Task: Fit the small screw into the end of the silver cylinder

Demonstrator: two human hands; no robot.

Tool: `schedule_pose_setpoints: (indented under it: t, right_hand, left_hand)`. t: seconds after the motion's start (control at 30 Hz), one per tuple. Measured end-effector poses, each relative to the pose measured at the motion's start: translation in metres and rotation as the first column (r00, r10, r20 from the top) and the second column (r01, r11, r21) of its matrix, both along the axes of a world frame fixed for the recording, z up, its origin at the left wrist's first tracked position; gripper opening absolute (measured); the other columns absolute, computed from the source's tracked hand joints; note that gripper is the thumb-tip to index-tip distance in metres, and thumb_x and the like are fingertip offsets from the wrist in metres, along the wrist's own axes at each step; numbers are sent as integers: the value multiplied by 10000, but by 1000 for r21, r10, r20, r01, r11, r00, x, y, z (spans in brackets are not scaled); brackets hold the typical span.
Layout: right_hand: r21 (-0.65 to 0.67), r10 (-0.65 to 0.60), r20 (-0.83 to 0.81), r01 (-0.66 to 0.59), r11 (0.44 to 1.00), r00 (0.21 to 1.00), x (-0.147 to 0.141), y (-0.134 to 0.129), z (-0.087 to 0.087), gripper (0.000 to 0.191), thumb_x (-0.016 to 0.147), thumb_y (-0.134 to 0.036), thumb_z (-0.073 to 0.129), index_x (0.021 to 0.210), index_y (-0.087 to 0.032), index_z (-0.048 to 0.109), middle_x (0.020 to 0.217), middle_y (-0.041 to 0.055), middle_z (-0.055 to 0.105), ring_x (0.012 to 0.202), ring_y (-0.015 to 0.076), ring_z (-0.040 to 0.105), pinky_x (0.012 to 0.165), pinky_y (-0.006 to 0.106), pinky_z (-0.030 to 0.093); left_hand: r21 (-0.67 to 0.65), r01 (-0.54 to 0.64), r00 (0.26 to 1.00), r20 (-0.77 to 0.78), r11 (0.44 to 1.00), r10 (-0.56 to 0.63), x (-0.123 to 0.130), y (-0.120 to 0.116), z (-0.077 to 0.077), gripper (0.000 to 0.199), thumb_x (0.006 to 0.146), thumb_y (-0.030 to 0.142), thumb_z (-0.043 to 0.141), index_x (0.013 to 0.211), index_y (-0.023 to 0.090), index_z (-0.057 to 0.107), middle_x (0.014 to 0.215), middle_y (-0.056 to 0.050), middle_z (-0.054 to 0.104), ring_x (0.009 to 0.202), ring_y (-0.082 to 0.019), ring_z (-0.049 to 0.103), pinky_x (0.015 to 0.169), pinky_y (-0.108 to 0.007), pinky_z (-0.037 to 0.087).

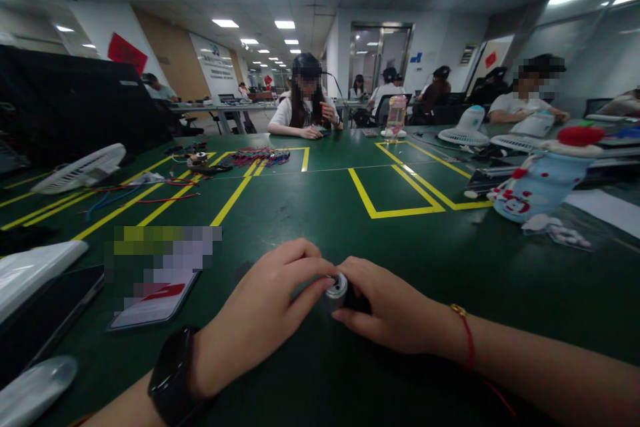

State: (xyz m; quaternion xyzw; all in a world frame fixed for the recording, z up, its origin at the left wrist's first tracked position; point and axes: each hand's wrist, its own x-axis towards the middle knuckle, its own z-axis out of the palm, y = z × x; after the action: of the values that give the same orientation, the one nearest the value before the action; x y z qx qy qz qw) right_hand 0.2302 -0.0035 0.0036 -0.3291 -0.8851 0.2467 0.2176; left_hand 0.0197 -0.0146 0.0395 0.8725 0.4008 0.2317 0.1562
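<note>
A small silver cylinder [336, 288], which looks like a little electric motor, stands between my hands near the front of the green table. Its round end with dark holes faces up towards me. My right hand [385, 303] grips its side between thumb and fingers, and a dark patch shows under the palm. From the left, my left hand [280, 290] pinches thumb and forefinger together at the top rim. Whatever lies between those fingertips is too small or too hidden to make out. The cylinder's lower part fades into shadow.
A phone-like slab [165, 297], partly pixelated, lies left of my hands. Farther left are a white mouse [37, 387] and a white fan [83, 170]. Wire bundles [260, 157] lie beyond. A blue cup [540, 180] stands at right. Across the table sits a person [303, 107].
</note>
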Motion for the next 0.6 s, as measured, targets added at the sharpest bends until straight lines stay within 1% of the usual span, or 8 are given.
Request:
schedule_pose_setpoints:
  t: [0.2, 0.43, 0.5, 0.6]
  right_hand:
    - [-4, 3, 1, -3, 1000, 1000, 0, 1, -1, 201, 805, -202, 654, 961, -186, 530, 928, 31, 557, 789, 167, 478, 695, 297, 381]
    - [-15, 7, 4, -7, 1000, 1000, 1, 1, -1, 215, 807, -211, 658, 981, -182, 536, 938, 31, 557, 799, 168, 484, 702, 302, 387]
    - [-19, 9, 4, -8, 1000, 1000, 2, 0, -1, 237, 807, -212, 657, 1011, -181, 540, 963, 40, 563, 820, 176, 491, 721, 311, 397]
    - [-33, 10, 11, -10, 999, 1000, 2, 0, 1, 281, 815, -223, 651, 1071, -184, 541, 1009, 57, 573, 858, 191, 503, 756, 327, 409]
  left_hand:
    - [-17, 15, 1000, 17, 1000, -15, -2, -1, 0, 215, 937, 186, 467, 1058, 260, 629, 1002, -31, 585, 911, -195, 555, 802, -341, 454]
    - [-22, 27, 1000, 11, 999, -27, -6, -2, -3, 217, 947, 189, 450, 1077, 261, 608, 1014, -28, 572, 920, -191, 547, 811, -346, 440]
    - [-31, 16, 999, 37, 999, -14, -8, -1, -4, 219, 949, 183, 444, 1083, 260, 598, 1019, -25, 574, 930, -186, 549, 818, -340, 440]
    - [-49, -39, 996, 79, 998, 43, -11, 2, -7, 183, 952, 191, 441, 1037, 237, 596, 1004, -24, 584, 922, -183, 553, 811, -329, 441]
